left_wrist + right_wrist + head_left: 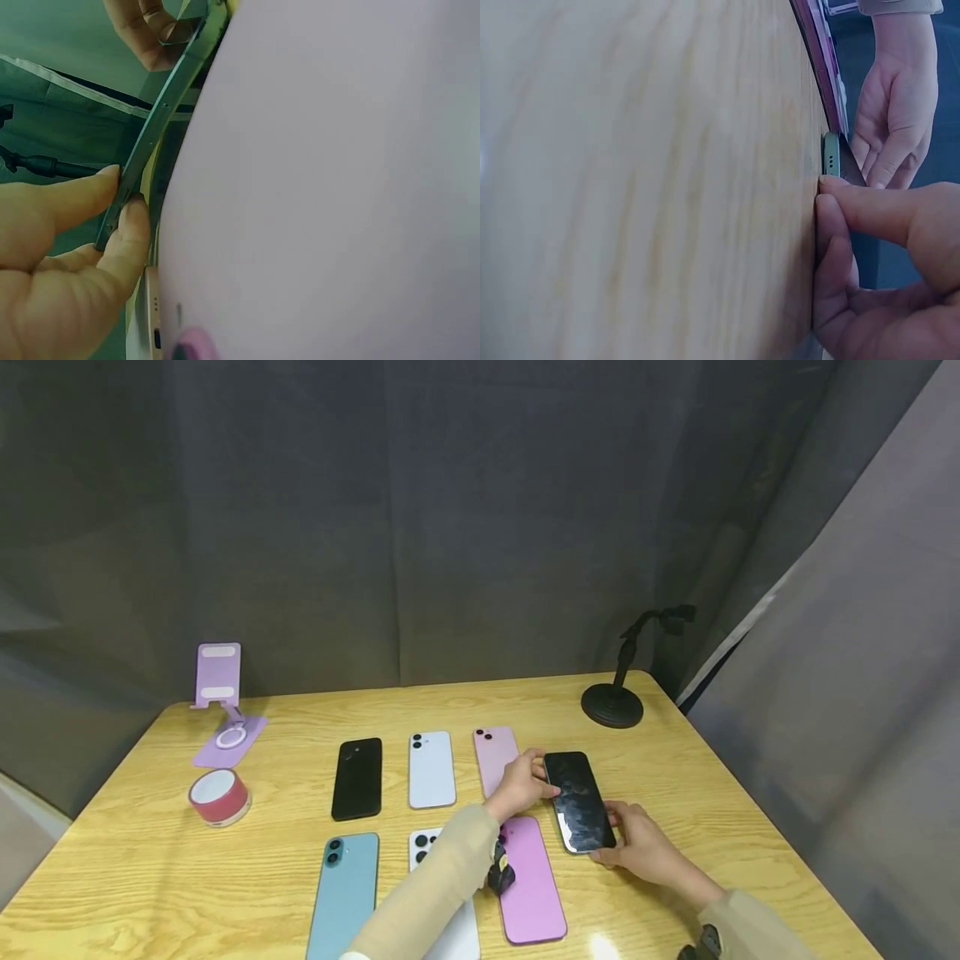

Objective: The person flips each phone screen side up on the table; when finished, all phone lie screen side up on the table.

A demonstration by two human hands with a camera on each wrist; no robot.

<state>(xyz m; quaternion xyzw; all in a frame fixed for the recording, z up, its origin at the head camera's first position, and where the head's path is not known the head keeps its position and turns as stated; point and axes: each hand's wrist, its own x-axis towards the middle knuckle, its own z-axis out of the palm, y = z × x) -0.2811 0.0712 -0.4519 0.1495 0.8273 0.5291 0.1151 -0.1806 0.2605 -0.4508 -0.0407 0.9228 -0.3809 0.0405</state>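
Note:
A smartphone (579, 802) with a dark, glossy screen facing up is held between both hands at the right of the phone group. My left hand (517, 787) pinches its upper left edge between thumb and fingers, as the left wrist view also shows with the phone's thin side (161, 112). At the lower right corner, my right hand (641, 845) grips the phone with thumb and fingers. In the right wrist view, the phone's bottom edge (832, 154) sits close to the table. Under the left wrist lie a pink phone (495, 756) and a magenta phone (534, 881).
Left of the hands lie a black phone (357, 779), a white phone (432, 770), a teal phone (345, 893) and another white phone (459, 935) partly under the sleeve. A purple stand (218, 672), a tape roll (219, 797) and a black stand (612, 705) are farther out.

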